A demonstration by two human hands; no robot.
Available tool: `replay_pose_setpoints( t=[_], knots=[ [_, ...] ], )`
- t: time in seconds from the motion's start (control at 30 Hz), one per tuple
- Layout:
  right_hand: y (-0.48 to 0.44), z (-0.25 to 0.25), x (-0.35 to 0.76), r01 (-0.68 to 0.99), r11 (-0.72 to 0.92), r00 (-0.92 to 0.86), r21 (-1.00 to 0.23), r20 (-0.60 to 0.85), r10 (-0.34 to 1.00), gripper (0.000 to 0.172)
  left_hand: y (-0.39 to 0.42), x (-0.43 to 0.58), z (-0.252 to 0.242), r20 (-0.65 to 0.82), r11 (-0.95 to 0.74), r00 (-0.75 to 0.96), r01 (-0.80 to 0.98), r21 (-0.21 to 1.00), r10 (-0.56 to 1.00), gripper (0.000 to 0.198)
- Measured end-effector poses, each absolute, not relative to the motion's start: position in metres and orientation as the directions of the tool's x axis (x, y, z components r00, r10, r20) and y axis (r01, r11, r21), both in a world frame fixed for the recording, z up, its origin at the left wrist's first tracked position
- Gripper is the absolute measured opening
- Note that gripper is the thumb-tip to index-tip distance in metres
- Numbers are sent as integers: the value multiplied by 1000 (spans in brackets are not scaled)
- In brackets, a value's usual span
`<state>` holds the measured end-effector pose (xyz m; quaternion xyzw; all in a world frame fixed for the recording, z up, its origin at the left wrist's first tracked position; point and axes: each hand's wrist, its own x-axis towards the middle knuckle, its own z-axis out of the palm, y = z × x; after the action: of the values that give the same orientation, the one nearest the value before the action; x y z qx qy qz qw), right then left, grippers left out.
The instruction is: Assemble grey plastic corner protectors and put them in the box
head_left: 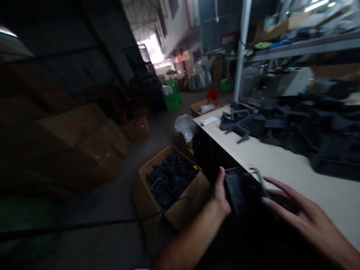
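Note:
My left hand point(221, 195) is wrapped round a black ribbed plastic part point(235, 190) in front of the table edge. Its thumb points up along the near side of the part, and its other fingers are mostly hidden. My right hand point(298, 213), slightly blurred, has its thumb and fingers closed on a thin grey hooked piece point(260, 177) just right of the ribbed part. Dark shadow hides whether the two pieces touch. An open cardboard box point(187, 200) of black plastic parts point(170, 178) stands on the floor to the left of my left hand.
A heap of black plastic parts point(292, 123) covers the back of the white table point(332, 191). A dark cable point(107, 224) stretches across the floor to the box. Cardboard cartons point(92, 146) are stacked at left. A metal post point(242, 52) and loaded shelf point(306, 47) rise behind the table.

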<state>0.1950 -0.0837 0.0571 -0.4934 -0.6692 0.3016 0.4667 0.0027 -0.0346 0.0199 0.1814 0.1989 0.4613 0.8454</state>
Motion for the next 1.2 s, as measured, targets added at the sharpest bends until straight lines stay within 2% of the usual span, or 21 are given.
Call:
replay_pose_setpoints(
  t=[0.07,0.2,0.3,0.67,1.0,1.2],
  knots=[
    [-86,52,198,449,255,-108,-856,232,967,62,-29,2,28,-206,528,490,-729,435,847,88],
    [-81,48,186,629,287,-85,-723,303,949,63,-20,15,29,-314,522,419,-731,439,852,84],
    [-77,51,179,685,301,-89,-664,335,938,61,-15,25,26,-337,518,398,-723,458,853,82],
    [-54,47,175,732,252,-91,-632,276,957,58,19,33,17,-357,559,433,-679,475,828,83],
    [-36,49,171,770,232,-106,-594,239,965,58,38,38,18,-425,582,416,-697,419,804,76],
    [-31,50,168,787,216,-106,-578,218,970,61,42,40,19,-412,546,372,-681,489,832,75]
  ],
)
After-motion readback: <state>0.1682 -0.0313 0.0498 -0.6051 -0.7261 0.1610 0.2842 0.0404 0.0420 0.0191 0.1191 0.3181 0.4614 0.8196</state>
